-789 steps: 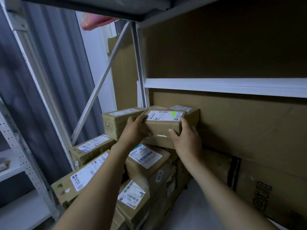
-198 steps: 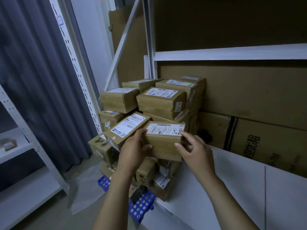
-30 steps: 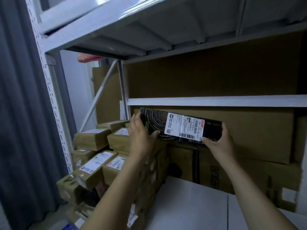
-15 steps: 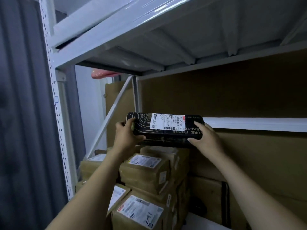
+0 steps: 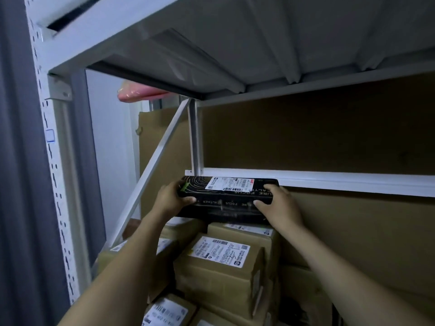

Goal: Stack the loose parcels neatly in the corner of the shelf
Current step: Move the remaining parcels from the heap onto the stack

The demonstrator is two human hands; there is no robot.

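Black box (image 5: 227,198), long and flat, white label on top, held level between both hands atop the brown parcel stack (image 5: 221,267) in the shelf corner. Left hand (image 5: 170,200) clamped round its left end, thumb on the front face. Right hand (image 5: 280,207) gripping the right end, fingers over the top edge.

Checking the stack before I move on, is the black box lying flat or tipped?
Lying flat: black box is level, label facing up, a hand at each end. Whether it rests on the brown parcels cannot be told.
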